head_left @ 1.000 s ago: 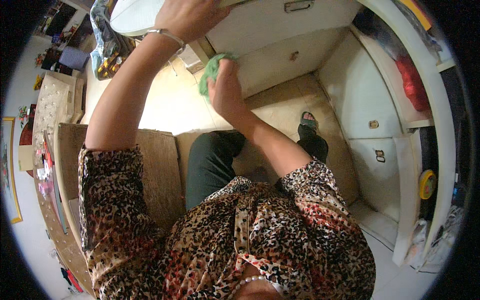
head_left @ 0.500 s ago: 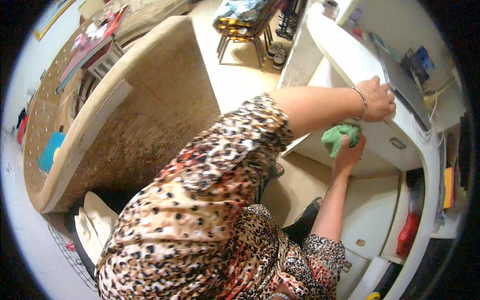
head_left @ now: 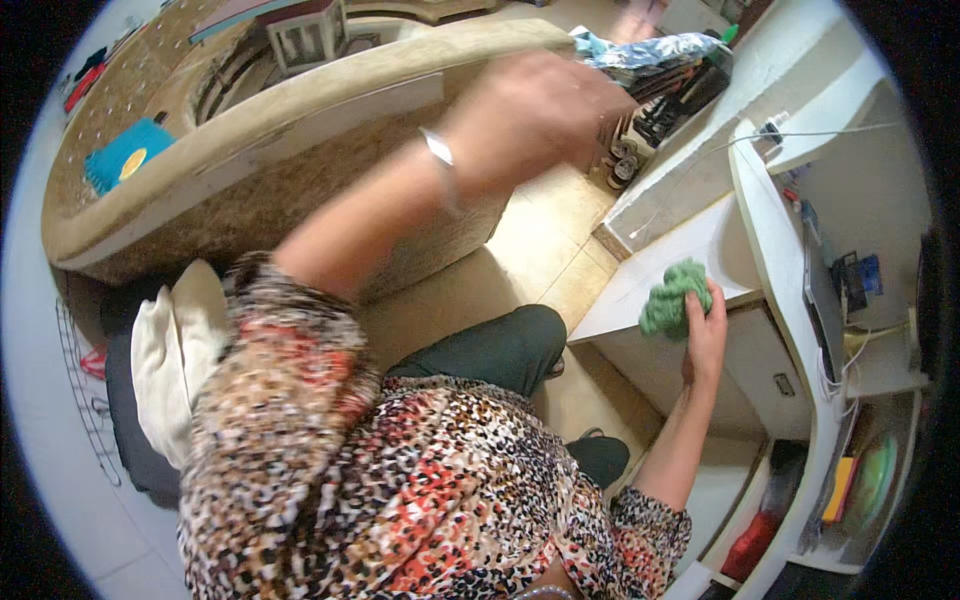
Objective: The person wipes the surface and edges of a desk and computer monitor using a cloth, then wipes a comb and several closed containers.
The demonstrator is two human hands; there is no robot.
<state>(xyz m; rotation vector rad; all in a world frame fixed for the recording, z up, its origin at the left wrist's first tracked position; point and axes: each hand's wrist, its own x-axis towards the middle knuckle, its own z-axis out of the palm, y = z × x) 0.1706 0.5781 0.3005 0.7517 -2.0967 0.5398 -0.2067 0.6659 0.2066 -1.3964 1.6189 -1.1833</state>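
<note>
left hand (head_left: 530, 120) lifted off desk, blurred; right hand (head_left: 705, 330) clutches green cloth (head_left: 672, 298).

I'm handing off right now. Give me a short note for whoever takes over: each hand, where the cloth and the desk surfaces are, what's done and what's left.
Right hand: gripping a crumpled green knitted cloth, pressed on the white pull-out desk shelf near its front edge.
Left hand: raised in the air, blurred, empty as far as can be told, a silver bracelet at the wrist.
Done: cannot tell how much of the shelf has been wiped; no dirt or streaks are visible.
Left: probably the rest of the shelf and the white desk top beside it, where cables and small items lie.
</note>
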